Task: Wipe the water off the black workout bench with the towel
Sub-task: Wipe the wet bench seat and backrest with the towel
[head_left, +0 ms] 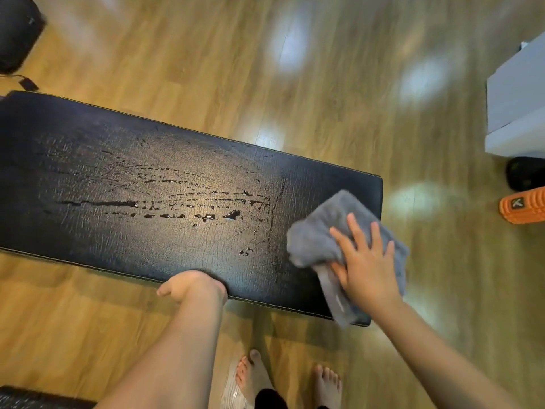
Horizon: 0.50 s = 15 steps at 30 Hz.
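The black workout bench (88,160) lies across the view from upper left to lower right. Streaks and beads of water (182,206) glisten along its middle. A grey towel (321,231) lies crumpled on the bench's right end, partly hanging over the near edge. My right hand (364,261) presses flat on the towel, fingers spread, thumb tucked around a fold. My left hand (191,286) curls over the bench's near edge, its fingers hidden underneath.
Wooden floor (295,84) surrounds the bench. An orange foam roller (523,205) and a dark object (525,172) lie at the right beside a white cabinet (516,107). A black bag (17,33) sits at the top left. My bare feet (289,379) stand below the bench.
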Motion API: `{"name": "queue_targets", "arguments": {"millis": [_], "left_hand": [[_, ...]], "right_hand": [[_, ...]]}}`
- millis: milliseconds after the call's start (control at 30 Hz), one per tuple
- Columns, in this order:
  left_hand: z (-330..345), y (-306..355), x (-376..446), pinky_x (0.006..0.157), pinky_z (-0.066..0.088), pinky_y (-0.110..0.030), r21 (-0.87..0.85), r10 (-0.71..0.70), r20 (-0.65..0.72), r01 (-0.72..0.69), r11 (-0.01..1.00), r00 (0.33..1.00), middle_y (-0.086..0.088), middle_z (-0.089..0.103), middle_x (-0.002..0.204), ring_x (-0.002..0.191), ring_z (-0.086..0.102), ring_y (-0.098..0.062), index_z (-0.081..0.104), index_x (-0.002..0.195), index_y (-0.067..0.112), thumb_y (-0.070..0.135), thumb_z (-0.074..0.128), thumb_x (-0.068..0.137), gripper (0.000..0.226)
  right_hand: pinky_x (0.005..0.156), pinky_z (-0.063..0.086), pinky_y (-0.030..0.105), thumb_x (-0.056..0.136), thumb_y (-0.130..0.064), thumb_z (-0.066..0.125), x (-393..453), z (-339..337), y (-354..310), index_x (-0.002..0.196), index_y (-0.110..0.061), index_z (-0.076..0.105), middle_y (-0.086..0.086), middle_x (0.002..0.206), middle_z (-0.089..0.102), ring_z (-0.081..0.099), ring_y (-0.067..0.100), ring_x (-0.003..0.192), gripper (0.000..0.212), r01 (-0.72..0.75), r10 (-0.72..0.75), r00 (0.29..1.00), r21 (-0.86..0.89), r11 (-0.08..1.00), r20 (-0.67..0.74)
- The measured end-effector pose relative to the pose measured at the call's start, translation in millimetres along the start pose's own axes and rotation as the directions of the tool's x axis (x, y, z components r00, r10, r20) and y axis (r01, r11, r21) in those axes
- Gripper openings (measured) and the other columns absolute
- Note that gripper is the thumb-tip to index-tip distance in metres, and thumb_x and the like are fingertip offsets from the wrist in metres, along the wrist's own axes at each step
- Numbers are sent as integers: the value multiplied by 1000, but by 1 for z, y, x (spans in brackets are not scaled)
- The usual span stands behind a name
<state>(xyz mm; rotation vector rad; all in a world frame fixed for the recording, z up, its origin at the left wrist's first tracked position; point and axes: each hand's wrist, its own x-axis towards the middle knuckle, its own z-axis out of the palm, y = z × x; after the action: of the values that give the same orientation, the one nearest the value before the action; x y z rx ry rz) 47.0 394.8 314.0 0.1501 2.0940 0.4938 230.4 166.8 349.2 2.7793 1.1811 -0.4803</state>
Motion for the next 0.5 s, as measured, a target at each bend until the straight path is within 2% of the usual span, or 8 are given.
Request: {"name": "queue_targets", "arguments": {"millis": [100,200,233,300,333,400,433,500], "left_hand": [[4,5,-18,119,9,-34,72,-66,-129,76,995,989,-13,21,159,146,20,-28,16,150,2,33,5,102,58],[8,5,-5,115,12,-32,-140,-175,-176,151,978,969,-8,31,156,143,26,-26,25,149,4,38,17,103,58],[8,6,0,112,12,-37,-283,-164,-205,102,954,965,-15,32,154,142,26,-32,25,147,-3,29,22,104,54],[10,3,3,103,7,-42,-130,-47,-108,32,991,993,-26,29,152,138,25,-41,23,145,-11,13,25,104,48],[10,2,5,105,5,-40,-140,-59,-133,41,989,989,-21,31,153,140,25,-37,25,145,-8,18,23,104,49],[7,7,-13,114,12,-30,-107,-112,-165,95,990,980,1,39,152,140,31,-22,34,146,8,41,18,101,57],[4,10,-19,115,16,-28,-86,-139,-135,128,988,981,6,41,150,139,34,-18,38,145,14,47,18,99,59],[7,14,-27,115,20,-30,-177,-179,-138,154,972,974,6,44,149,137,37,-18,42,142,16,49,18,98,61]], "right_hand": [[107,13,77,95,-58,40,72,-24,-15,150,-38,29,-2,166,3,1,46,147,60,-195,197,980,105,975,-11],[106,6,79,96,-58,41,120,-43,-47,151,-40,22,-3,166,-5,-4,47,147,61,-240,243,970,155,958,-1],[106,6,79,97,-57,41,123,-43,-59,151,-39,22,-3,166,-6,-4,48,147,60,-208,210,978,145,967,-3],[106,6,79,96,-56,42,107,-36,-80,150,-39,22,-3,166,-6,-3,48,147,60,-97,98,995,99,990,-8],[106,7,79,96,-56,44,88,-28,-89,150,-39,23,-3,165,-6,-2,48,147,61,-35,36,999,66,997,-16],[105,11,78,93,-53,49,38,-8,-100,149,-36,30,0,166,2,5,49,147,61,72,-72,997,7,997,-36],[104,14,78,90,-51,52,9,3,-100,146,-34,37,3,165,11,11,50,145,61,115,-116,993,-7,993,-32],[99,22,79,80,-48,56,-38,21,-89,138,-30,49,7,160,29,25,54,141,61,182,-182,983,-56,982,3]]}}
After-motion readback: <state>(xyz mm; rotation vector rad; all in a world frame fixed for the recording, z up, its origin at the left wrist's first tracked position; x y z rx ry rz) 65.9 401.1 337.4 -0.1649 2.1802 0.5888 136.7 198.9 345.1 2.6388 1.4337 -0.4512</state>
